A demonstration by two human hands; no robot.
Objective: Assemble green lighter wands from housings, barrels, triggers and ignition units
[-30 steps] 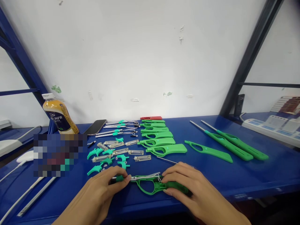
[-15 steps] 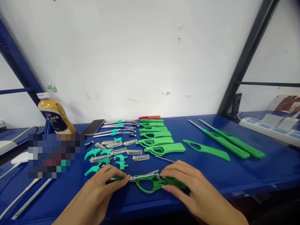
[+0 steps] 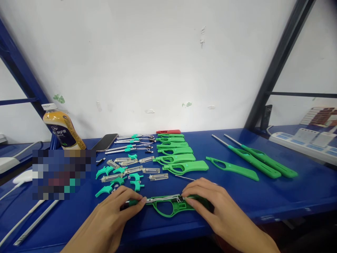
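Note:
A green lighter shell (image 3: 173,213) lies open side up near the table's front edge, with white wires (image 3: 165,198) running along its upper side. My left hand (image 3: 118,207) pinches the metal tube and green collar at the shell's left end. On the right, my right hand (image 3: 207,200) has thumb and forefinger closed on the small black part at the wires' end, inside the shell. Its palm hides the shell's right end. Just beyond the hands lie teal triggers (image 3: 104,190), clear fuel tanks (image 3: 158,176) and a thin metal rod (image 3: 185,177).
Behind are a stack of green shells (image 3: 195,166), a red shell (image 3: 170,132) and metal tubes with wires (image 3: 116,150). Two green lighters (image 3: 255,162) and another shell (image 3: 237,169) lie right. At left are a phone (image 3: 106,142), a bottle (image 3: 63,130) and a blurred patch.
The white wires now lie lower and straighter along the shell. My right thumb has moved up, closer to the forefinger, on the black part. My left hand has hardly moved.

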